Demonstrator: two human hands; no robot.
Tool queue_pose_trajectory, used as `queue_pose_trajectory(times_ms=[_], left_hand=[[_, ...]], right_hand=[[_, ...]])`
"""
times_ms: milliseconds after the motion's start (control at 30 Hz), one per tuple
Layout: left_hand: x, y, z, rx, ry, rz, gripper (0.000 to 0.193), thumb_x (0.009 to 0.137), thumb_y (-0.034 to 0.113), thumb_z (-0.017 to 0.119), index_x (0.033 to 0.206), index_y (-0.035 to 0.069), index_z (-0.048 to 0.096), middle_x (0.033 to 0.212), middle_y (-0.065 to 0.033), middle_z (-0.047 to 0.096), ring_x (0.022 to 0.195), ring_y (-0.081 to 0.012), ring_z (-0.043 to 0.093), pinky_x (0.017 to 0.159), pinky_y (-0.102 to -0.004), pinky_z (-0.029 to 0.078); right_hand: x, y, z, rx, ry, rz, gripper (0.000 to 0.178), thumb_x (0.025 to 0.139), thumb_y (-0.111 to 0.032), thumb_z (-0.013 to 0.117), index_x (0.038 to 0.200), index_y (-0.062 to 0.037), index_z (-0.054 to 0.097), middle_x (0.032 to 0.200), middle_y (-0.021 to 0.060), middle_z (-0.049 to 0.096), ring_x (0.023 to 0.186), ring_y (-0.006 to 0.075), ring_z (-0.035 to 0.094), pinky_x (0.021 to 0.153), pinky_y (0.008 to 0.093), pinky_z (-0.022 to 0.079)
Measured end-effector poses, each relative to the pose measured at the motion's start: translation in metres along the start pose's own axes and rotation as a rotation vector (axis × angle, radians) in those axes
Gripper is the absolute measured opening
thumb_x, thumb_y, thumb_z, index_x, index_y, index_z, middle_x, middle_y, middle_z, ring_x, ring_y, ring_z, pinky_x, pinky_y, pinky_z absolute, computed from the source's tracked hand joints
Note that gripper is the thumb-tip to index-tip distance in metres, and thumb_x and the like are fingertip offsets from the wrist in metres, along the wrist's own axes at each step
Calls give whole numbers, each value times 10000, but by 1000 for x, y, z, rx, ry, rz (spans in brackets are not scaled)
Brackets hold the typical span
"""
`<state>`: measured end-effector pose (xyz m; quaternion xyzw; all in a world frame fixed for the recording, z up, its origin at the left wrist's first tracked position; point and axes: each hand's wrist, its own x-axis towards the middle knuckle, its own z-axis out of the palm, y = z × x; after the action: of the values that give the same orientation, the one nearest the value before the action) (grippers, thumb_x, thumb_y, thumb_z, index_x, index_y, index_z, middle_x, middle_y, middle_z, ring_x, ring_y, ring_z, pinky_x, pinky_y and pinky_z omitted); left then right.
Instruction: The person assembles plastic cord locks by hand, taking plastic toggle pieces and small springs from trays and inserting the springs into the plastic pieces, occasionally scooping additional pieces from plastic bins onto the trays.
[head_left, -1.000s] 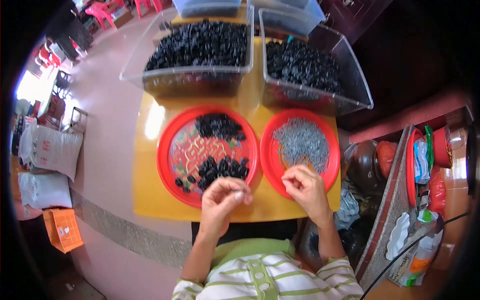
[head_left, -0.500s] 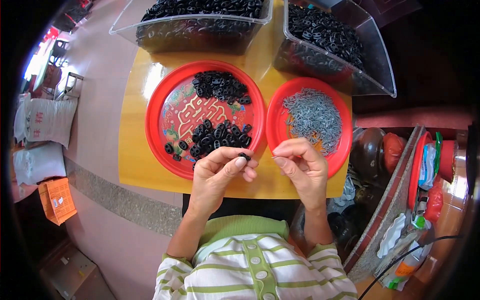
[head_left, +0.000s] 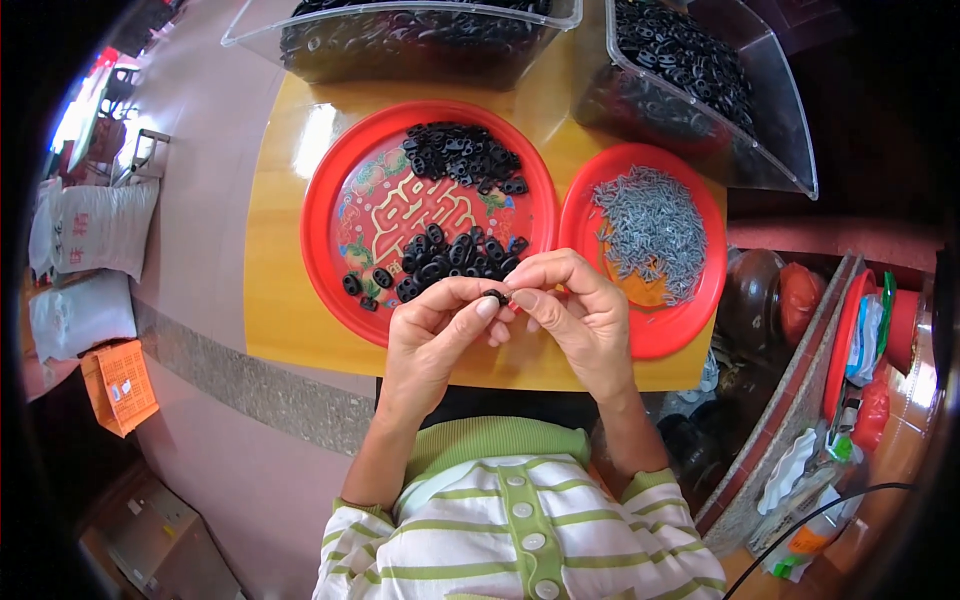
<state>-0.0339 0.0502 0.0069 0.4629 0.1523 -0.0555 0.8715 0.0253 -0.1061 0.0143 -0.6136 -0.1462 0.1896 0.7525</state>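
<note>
L hand (head_left: 436, 338): closed pinch on blk pc (head_left: 496, 297) | R hand (head_left: 582, 322): fingers curled beside it, grip can't tell | lg red tray (head_left: 318, 215) 10–11 o'clock, sm red tray (head_left: 690, 325) w/ grey pins (head_left: 652, 228) 2 o'clock

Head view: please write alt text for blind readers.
A left hand pinches a small black part, the right hand beside it. On the yellow table, a red tray holds black parts and a smaller red dish holds thin grey pieces.

Left fingers (head_left: 475, 316) pinching black piece (head_left: 496, 296), right fingers (head_left: 543, 306) at its edge; red tray (head_left: 316, 215) of black parts (head_left: 458, 256) just beyond.
</note>
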Motion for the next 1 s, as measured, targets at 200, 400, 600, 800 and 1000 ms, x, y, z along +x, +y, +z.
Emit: queue_pose_trajectory(times_ms=[200, 400, 600, 800, 1000], left_hand=[[-1, 4, -2, 28, -5, -18, 171, 918, 59, 571, 1047, -45, 617, 882, -63, 650, 751, -89, 589, 696, -220, 485], [-2, 4, -3, 36, -8, -25, 172, 917, 69, 579, 1038, -46, 620, 872, -58, 650, 747, -79, 583, 689, -212, 481], [-2, 3, -6, 99, -6, -42, 161, 907, 64, 594, 1016, -48, 628, 845, -60, 661, 719, -77, 585, 657, -205, 485], [-2, 1, -8, 166, -14, -45, 160, 906, 66, 596, 1018, -44, 630, 842, -62, 663, 713, -76, 589, 648, -202, 491], [-2, 4, -11, 109, -41, -68, 171, 908, 67, 594, 1037, -41, 623, 862, -59, 661, 732, -74, 592, 663, -202, 492]], right_hand=[[0, -1, 3, -19, -2, 29, 87, 895, -47, 602, 976, -16, 604, 955, 40, 605, 779, 69, 608, 636, 185, 455], [0, -2, 3, -123, -8, -6, 76, 892, -52, 605, 952, -6, 608, 937, 50, 607, 771, 82, 607, 634, 200, 474], [-5, 0, 5, -178, -17, -25, 61, 877, 2, 605, 937, 5, 611, 957, 69, 606, 759, 84, 594, 629, 202, 482], [-9, 8, 0, -167, -22, -22, 82, 871, 15, 607, 951, 1, 621, 968, 75, 618, 765, 84, 599, 647, 205, 492], [-7, -5, 1, -70, -17, 102, 97, 860, 17, 624, 955, 0, 637, 962, 78, 639, 776, 76, 605, 669, 195, 494]])
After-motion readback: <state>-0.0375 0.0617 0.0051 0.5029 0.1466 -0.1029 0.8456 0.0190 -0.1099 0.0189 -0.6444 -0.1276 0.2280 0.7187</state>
